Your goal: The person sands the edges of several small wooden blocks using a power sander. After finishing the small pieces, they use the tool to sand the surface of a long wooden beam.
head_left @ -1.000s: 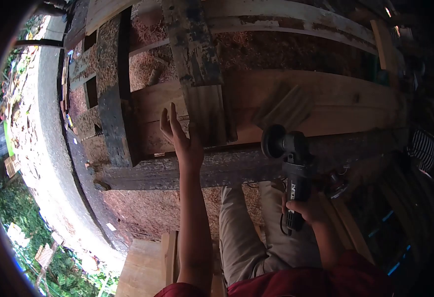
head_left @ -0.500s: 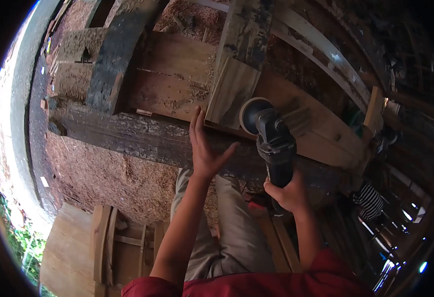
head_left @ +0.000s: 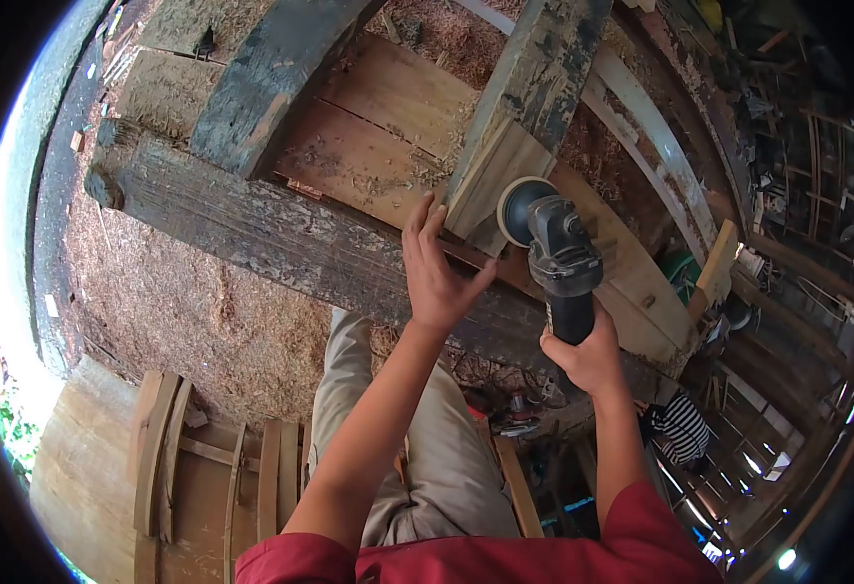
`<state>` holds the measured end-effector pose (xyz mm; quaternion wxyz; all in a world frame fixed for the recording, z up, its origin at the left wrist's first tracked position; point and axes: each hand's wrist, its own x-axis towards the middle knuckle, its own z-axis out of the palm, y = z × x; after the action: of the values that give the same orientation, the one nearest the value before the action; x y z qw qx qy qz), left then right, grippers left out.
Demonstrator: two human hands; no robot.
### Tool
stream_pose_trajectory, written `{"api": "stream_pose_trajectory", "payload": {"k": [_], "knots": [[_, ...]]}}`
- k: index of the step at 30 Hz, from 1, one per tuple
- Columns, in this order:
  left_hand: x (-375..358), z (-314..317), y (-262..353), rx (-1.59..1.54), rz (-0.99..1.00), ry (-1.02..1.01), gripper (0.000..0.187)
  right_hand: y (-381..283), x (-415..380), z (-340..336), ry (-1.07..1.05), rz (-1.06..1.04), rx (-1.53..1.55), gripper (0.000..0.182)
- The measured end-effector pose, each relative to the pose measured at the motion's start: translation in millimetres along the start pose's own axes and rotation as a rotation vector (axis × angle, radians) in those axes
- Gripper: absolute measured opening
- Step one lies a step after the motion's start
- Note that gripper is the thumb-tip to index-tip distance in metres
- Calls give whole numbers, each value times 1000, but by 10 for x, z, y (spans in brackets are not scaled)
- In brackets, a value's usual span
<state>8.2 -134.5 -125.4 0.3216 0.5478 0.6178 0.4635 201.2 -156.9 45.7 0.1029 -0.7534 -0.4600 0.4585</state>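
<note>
My right hand (head_left: 587, 352) is wrapped round the dark handle of an angle grinder (head_left: 565, 255), whose round disc (head_left: 524, 210) points up and to the left. The disc is over or against the right edge of a light wooden piece (head_left: 505, 175); contact cannot be made out. My left hand (head_left: 438, 273) is open, fingers spread and raised, near the lower end of that wooden piece and above the long weathered beam (head_left: 300, 238). It holds nothing.
Thick dark timbers (head_left: 286, 78) cross the beam, with flat boards (head_left: 388, 117) and shavings between them. Wood shavings (head_left: 183, 302) cover the ground. Cut wooden strips (head_left: 159, 448) lie at the lower left. A striped cloth (head_left: 682, 428) is at the lower right.
The view has shifted and turned slightly. Both hands and the grinder appear farther right in the frame. My left hand stays spread, and my right hand keeps its hold on the grinder.
</note>
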Motion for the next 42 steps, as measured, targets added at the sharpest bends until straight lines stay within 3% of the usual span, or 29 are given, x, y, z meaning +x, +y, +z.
{"api": "stream_pose_trajectory", "payload": {"k": [14,24,29,42], "knots": [[-6,12,-7,12,27,14,111,29,34,-41,-82,-5,-27,42],[385,-405,-142,68,101,-206,108,207,210,-132,-63,83,183,39],[560,-506,-169,7,85,-323,110,123,176,-33,-77,25,96,40],[656,-525,-284,-159,86,-374,110,41,247,46,-105,55,98,40]]}}
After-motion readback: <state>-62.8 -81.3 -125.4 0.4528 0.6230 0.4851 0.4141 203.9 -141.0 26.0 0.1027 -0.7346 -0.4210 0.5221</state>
